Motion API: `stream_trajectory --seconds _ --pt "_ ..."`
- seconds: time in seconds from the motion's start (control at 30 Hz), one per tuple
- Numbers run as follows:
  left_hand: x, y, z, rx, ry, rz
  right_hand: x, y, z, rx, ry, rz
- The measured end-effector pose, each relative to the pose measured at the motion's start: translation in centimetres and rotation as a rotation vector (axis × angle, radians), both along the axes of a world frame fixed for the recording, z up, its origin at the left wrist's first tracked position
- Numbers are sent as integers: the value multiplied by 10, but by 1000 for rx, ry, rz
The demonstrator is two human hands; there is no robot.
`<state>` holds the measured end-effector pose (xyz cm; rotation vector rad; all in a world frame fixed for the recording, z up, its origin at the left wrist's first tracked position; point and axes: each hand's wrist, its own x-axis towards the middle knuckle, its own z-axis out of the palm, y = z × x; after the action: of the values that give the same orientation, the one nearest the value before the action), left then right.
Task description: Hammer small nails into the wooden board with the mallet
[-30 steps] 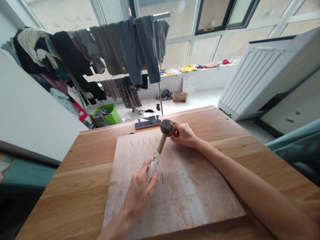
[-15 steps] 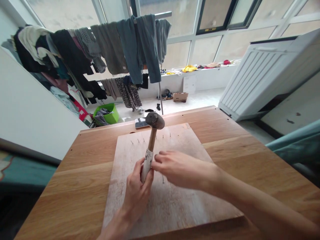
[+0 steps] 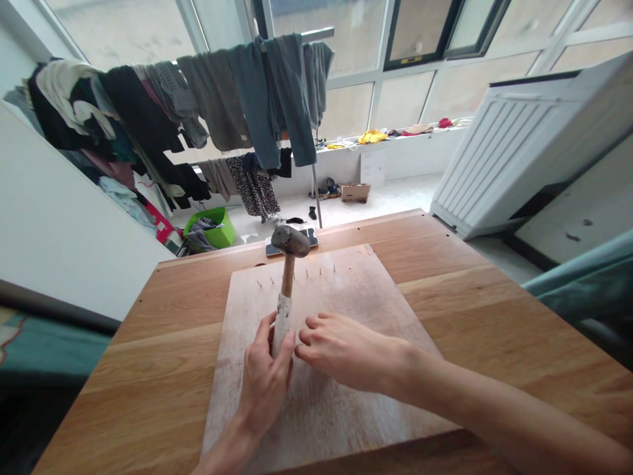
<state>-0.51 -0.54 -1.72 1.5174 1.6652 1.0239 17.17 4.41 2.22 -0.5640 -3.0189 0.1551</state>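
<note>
My left hand (image 3: 264,369) is wrapped round the white-covered grip of a hammer (image 3: 285,284), whose wooden handle rises to a dark, blocky head. The hammer is upright, leaning slightly, over a pale wooden board (image 3: 257,422). My right hand (image 3: 341,346) is closed just right of the grip, knuckles up, above the board; what its fingers hold, if anything, is hidden. A row of several nails (image 3: 320,271) stands in the far part of the board, partly covered by the hammer.
Beneath the board is a wood-grain table (image 3: 163,349). A phone (image 3: 311,239) lies at its far edge, partly behind the hammer head. Beyond are a clothes rack with hanging laundry (image 3: 247,99), a green basket (image 3: 217,231), a cardboard box (image 3: 355,192) and a white ribbed unit (image 3: 504,145).
The hammer has shifted left with my left hand. My right hand has come slightly nearer to me, and a nail seen below it earlier is out of sight.
</note>
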Motion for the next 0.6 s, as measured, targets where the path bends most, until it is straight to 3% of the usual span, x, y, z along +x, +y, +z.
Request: stream_trajectory --seconds 0.17,0.37,0.6 --pt "2 0 3 -8 12 -14 30 44 2 -134 33 -204" --pt "4 -3 6 -14 28 -31 95 119 -13 -563 566 -526" --pt "4 -3 5 7 52 -49 105 128 -37 -656 646 -609"
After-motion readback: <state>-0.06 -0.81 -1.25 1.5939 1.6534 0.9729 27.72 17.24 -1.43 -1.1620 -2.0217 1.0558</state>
